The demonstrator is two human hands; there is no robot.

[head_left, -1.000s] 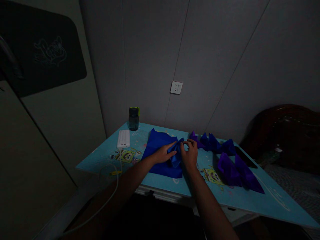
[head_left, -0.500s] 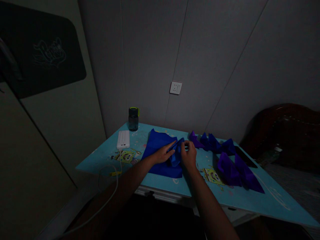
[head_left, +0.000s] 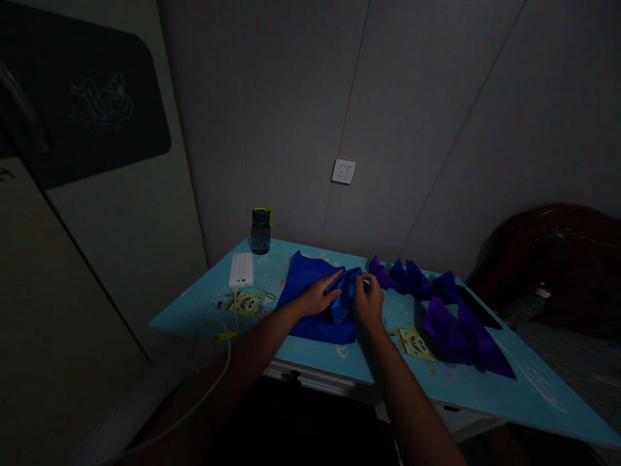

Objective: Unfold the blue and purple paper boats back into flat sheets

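A sheet of blue paper (head_left: 305, 285) lies on a light blue table (head_left: 204, 304) printed with cartoon figures. My left hand (head_left: 317, 299) lies on the sheet with its fingers pressed on a raised fold (head_left: 345, 294). My right hand (head_left: 369, 301) pinches the same fold from the right side. Several folded blue and purple paper shapes (head_left: 412, 278) stand in a row just right of my hands, and two larger purple ones (head_left: 466, 336) lie nearer the front.
A white power bank (head_left: 241, 270) with a cable (head_left: 213, 362) lies at the table's left, a dark bottle (head_left: 261, 231) behind it by the wall. A black phone (head_left: 478, 305) lies at the right. A wall socket (head_left: 343, 171) is above; a dark wooden bed frame (head_left: 548, 259) stands right.
My hands have stayed on the blue fold, with the right hand's fingers closing a little tighter on it. The view has shifted slightly.
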